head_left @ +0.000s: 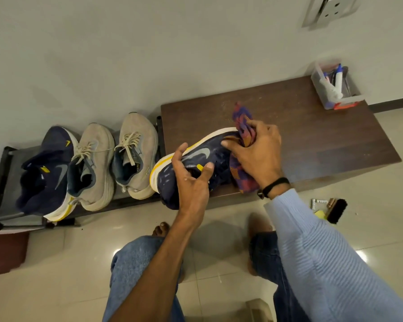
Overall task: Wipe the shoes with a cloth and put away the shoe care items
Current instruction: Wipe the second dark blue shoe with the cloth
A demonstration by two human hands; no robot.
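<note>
Where the head view looks down at the work area, the left hand (pixel 191 175) grips the navy running shoe (pixel 219 156) with a white-and-yellow sole. Its fingers curl over the sole edge and its thumb hooks over the upper. The shoe lies on its side, sole turned away from the person, its heel end left of this grip and its toe end to the right.

The right hand (pixel 258 154) holds the checked purple-and-orange cloth (pixel 242 117), bunched under curled fingers and pressed to the toe end of the shoe. Cloth folds stick out beyond and below this grip. A black wristband (pixel 275 184) sits on the right wrist.

Both grips are over the front left part of the dark brown wooden bench top (pixel 312 135). Whether the shoe rests on it cannot be told.

Far right of the cloth grip, at the back corner of the bench, stands a clear plastic box (pixel 349 98) of shoe care items. Right of and nearer than that grip, a black-bristled brush (pixel 336 211) lies on the tiled floor (pixel 219 228).

Left of the shoe grip, a black shoe rack (pixel 0 182) carries two beige suede trainers (pixel 137 154) and a second navy shoe (pixel 47 173).
</note>
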